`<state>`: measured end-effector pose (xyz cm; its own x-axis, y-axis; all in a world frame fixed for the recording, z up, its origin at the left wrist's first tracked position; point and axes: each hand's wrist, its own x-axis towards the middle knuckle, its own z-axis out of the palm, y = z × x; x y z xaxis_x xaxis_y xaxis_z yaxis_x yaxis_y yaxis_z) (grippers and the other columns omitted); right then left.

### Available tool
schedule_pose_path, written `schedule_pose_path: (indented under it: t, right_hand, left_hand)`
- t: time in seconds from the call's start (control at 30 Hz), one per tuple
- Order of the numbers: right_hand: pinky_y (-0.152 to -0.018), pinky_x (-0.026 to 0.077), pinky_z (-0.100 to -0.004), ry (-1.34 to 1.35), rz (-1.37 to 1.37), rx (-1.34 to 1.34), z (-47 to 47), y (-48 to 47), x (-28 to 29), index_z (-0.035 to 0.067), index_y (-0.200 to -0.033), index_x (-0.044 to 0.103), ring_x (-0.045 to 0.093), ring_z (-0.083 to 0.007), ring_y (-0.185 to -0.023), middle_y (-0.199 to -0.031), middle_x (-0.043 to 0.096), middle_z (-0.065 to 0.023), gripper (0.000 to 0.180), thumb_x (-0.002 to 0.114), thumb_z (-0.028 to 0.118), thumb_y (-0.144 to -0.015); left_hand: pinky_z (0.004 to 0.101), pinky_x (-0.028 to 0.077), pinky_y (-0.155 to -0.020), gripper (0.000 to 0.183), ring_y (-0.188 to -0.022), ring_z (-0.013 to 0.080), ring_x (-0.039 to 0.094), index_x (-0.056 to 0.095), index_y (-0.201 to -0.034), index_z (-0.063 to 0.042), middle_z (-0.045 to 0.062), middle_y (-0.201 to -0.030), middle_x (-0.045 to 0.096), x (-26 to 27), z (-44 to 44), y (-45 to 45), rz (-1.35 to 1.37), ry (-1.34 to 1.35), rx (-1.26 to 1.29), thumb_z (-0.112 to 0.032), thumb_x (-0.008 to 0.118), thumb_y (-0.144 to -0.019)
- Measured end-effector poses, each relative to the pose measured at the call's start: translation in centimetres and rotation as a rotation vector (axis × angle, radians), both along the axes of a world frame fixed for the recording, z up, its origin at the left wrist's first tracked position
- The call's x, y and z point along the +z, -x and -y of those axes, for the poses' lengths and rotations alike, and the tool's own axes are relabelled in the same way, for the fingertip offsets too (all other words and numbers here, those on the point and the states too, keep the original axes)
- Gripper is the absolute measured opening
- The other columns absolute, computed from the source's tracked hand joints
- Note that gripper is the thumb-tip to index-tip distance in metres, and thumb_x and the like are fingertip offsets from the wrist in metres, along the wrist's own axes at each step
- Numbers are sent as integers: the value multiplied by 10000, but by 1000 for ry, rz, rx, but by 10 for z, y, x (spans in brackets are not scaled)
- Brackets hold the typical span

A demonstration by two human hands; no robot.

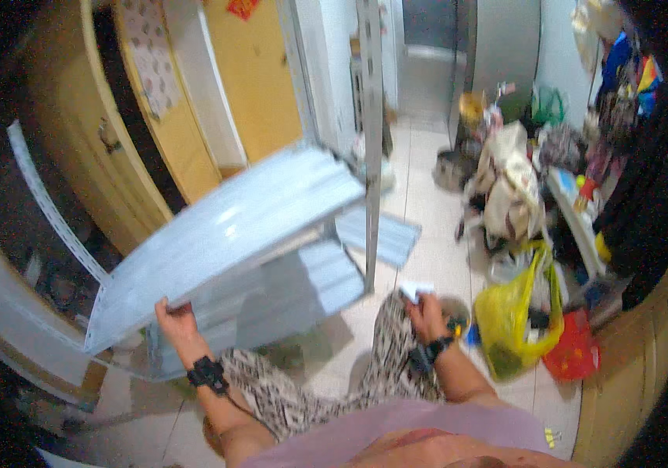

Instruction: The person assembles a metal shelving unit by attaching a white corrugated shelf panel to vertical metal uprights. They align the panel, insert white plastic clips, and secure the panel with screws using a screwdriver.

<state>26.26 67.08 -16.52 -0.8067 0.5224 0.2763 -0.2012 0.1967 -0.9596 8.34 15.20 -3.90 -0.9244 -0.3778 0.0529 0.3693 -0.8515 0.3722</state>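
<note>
A pale blue-grey metal shelf panel (pixel 229 216) sits tilted in view between slotted angle posts. My left hand (pixel 176 322) grips its near edge, with the fingertips partly hidden there. Beneath it is a lower shelf panel (pixel 334 275), partly in shadow. One slotted metal post (pixel 372 146) rises at the right corner; another slotted post (pixel 53 205) stands at the left. Above my knee, my right hand (pixel 426 316) holds a small white piece (pixel 416 289), too blurred to identify.
Farther back, a ribbed panel (pixel 381 234) lies on the tiled floor. At right are a yellow plastic bag (pixel 515 327), a red bag (pixel 573 348) and a heap of cloth items (pixel 509 187). Wooden doors (pixel 252 76) line the left side.
</note>
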Motion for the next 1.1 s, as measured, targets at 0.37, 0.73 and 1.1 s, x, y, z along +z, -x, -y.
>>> schedule_pose_path:
  t: [0.37,0.73,1.1]
  right_hand:
    - [-491,457,-274,894,-47,204,15,27,-37,26,-979,451,528,-169,-610,-814,537,-90,113,487,89,-892]
    - [-550,454,-283,741,-648,243,-29,89,246,110,-828,426,518,-150,-648,-738,488,-31,144,558,126,-883]
    - [-409,383,-264,-69,-987,-12,25,94,565,41,-844,467,467,-116,-484,-637,503,-40,229,597,230,-845]
  left_hand:
    - [393,536,-648,155,-767,244,544,455,-750,-55,60,-840,500,0,-11,-3,34,-9,84,-71,605,-784]
    - [401,509,-594,198,-732,214,548,438,-706,-70,48,-791,496,2,-11,-6,83,-9,87,-75,627,-765]
    - [430,547,-680,142,-798,245,579,507,-784,-59,66,-851,542,-7,0,6,74,-15,26,-63,637,-726]
